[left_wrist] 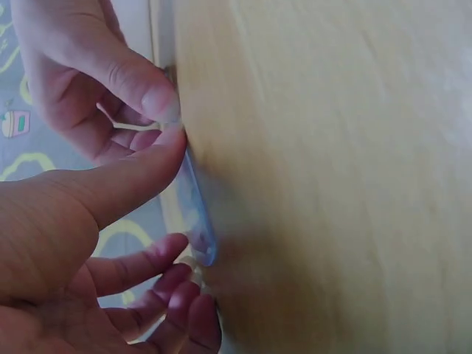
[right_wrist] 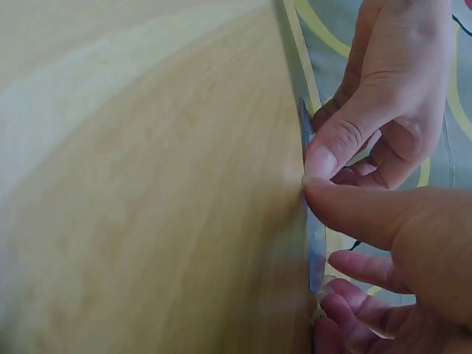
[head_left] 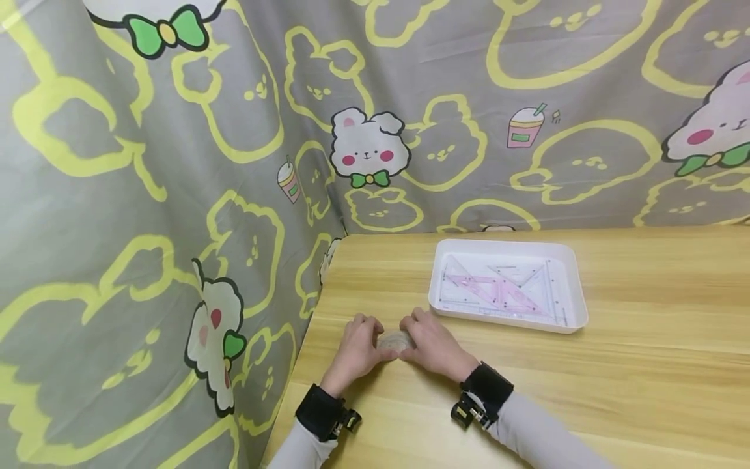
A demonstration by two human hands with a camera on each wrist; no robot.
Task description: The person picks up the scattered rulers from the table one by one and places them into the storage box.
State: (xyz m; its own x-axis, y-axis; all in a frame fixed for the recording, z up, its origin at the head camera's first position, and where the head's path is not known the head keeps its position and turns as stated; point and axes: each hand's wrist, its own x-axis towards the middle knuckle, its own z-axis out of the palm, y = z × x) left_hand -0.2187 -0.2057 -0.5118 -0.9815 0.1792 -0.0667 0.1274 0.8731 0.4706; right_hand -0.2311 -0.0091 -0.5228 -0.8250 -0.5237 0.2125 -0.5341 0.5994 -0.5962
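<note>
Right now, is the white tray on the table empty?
No. The white tray holds clear plastic rulers with pink markings, lying flat inside it.

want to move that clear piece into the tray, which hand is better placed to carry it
Probably the right hand: both hands grip the clear flat piece, but the white tray lies on its side; the left hand is farther.

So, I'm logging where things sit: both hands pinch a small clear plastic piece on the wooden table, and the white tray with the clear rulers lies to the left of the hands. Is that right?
Not quite. The white tray with the clear rulers lies to the right of the hands and farther back, as the head view shows. The rest holds: left hand and right hand both pinch the small clear plastic piece on the wooden table.
</note>
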